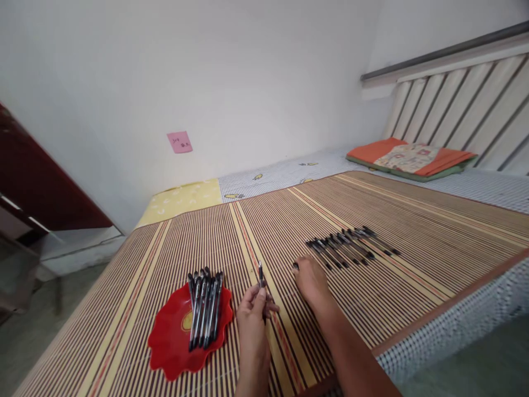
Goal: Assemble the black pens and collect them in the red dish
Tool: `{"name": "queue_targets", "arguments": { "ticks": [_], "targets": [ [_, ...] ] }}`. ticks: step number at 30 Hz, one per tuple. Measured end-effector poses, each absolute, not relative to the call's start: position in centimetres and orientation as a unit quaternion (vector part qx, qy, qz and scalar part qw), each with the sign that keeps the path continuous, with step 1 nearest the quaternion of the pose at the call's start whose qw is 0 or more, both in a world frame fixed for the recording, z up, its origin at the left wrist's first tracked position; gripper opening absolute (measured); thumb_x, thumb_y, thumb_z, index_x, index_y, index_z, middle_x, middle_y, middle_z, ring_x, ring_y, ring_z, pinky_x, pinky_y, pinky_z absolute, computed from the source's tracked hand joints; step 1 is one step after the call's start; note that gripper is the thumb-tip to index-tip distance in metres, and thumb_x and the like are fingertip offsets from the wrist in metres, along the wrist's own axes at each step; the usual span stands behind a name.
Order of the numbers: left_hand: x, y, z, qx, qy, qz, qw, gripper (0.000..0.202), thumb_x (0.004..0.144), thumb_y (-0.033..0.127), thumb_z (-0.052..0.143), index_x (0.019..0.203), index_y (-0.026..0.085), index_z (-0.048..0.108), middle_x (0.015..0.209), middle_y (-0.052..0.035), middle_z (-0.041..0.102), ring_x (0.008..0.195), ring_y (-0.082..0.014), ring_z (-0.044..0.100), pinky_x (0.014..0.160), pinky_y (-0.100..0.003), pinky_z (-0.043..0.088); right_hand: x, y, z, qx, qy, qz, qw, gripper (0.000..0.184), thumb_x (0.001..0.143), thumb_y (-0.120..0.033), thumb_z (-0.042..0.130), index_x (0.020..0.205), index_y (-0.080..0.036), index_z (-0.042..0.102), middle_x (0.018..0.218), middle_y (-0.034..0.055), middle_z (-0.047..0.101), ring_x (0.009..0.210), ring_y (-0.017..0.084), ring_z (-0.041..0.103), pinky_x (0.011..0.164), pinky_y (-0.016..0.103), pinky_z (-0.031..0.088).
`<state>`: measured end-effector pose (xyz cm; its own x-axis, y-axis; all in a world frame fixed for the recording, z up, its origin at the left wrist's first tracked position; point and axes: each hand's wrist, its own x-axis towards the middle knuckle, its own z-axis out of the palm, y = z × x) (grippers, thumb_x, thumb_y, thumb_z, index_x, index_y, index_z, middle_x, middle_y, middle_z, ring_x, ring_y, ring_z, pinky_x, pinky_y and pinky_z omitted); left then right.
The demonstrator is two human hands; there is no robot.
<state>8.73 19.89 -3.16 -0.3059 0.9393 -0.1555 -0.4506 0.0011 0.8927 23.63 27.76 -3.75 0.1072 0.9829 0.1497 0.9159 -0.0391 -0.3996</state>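
My left hand (255, 306) is closed around a pen (260, 273), its bare tip pointing up and away from me. To its right, my right hand (309, 278) is bent low over the mat, fingers pinched on a small black pen cap (295, 266). Left of my hands lies a scalloped red plate (169, 336) with a yellow mark at its centre. Several capped pens (204, 309) rest in a bundle across the plate's right side. Beyond my right hand, several more pens (343, 248) lie in a slanting row on the mat.
A striped bamboo mat (198, 237) covers the bed, over a checked sheet (281, 171). Folded orange cloth (384, 149) sits at the far right by the slatted headboard (458, 105). A pink note (180, 142) is stuck on the white wall. The mat's edge drops off at right.
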Motion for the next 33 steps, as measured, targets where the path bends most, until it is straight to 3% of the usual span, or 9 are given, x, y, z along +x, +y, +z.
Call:
{"name": "queue_targets", "arguments": {
  "ticks": [5,9,12,14,17,22,33],
  "targets": [
    [8.6,19.8,-3.5,0.265,0.464,0.651,0.539,0.032,0.07,0.036,0.082,0.089,0.013,0.071,0.067,0.0005,0.064,0.052,-0.0091,0.057,0.051,-0.019,0.04,23.9,27.3,-3.6,-0.718,-0.64,0.134,0.24,0.013,0.082,-0.012,0.065,0.093,-0.011,0.073,0.101,0.019,0.071,0.094,0.027,0.068,0.079,0.033,0.045],
    [8.9,19.5,-3.0,0.279,0.46,0.639,0.55,0.036,0.072,0.04,0.082,0.095,0.013,0.073,0.064,0.0016,0.061,0.052,-0.0085,0.052,0.051,-0.019,0.04,23.9,27.4,-3.1,-0.676,-0.636,0.203,0.313,0.014,0.087,-0.021,0.06,0.093,-0.014,0.071,0.093,0.0115,0.074,0.087,0.021,0.07,0.075,0.029,0.048],
    [9.2,19.3,-2.4,0.294,0.464,0.634,0.544,0.037,0.071,0.045,0.081,0.09,0.014,0.073,0.062,0.0026,0.058,0.051,-0.0077,0.047,0.049,-0.018,0.037,23.7,27.6,-2.7,-0.587,-0.575,0.345,0.454,0.02,0.087,-0.032,0.06,0.096,-0.015,0.068,0.082,0.0058,0.073,0.076,0.018,0.069,0.068,0.028,0.05],
    [9.3,19.2,-2.1,0.306,0.469,0.631,0.537,0.036,0.071,0.046,0.081,0.087,0.014,0.073,0.061,0.0025,0.058,0.051,-0.0074,0.046,0.049,-0.018,0.035,23.5,27.7,-2.5,-0.498,-0.473,0.458,0.565,0.024,0.078,-0.037,0.069,0.089,-0.016,0.067,0.075,0.0029,0.07,0.068,0.017,0.066,0.065,0.028,0.05],
    [9.2,19.2,-2.1,0.326,0.476,0.624,0.527,0.032,0.073,0.044,0.079,0.084,0.015,0.072,0.061,0.003,0.057,0.051,-0.0076,0.045,0.05,-0.018,0.035,23.3,27.6,-1.9,-0.404,-0.362,0.543,0.641,0.031,0.065,-0.041,0.081,0.08,-0.018,0.066,0.074,0.001,0.069,0.066,0.015,0.062,0.065,0.028,0.049],
    [9.2,19.3,-2.7,0.359,0.484,0.612,0.512,0.032,0.073,0.045,0.079,0.082,0.015,0.071,0.059,0.0035,0.054,0.052,-0.0084,0.045,0.051,-0.019,0.036,23.2,26.8,-0.5,-0.329,-0.336,0.586,0.659,0.027,0.068,-0.036,0.082,0.085,-0.018,0.07,0.089,0.0049,0.074,0.077,0.015,0.064,0.071,0.028,0.049],
    [9.4,19.2,-2.7,0.366,0.483,0.604,0.518,0.034,0.072,0.045,0.08,0.083,0.014,0.071,0.061,0.0034,0.055,0.051,-0.0077,0.044,0.05,-0.019,0.035,22.9,26.2,-0.2,-0.325,-0.421,0.612,0.585,0.025,0.072,-0.033,0.08,0.09,-0.018,0.071,0.085,0.0015,0.073,0.076,0.014,0.064,0.072,0.026,0.049]
  ]
}}
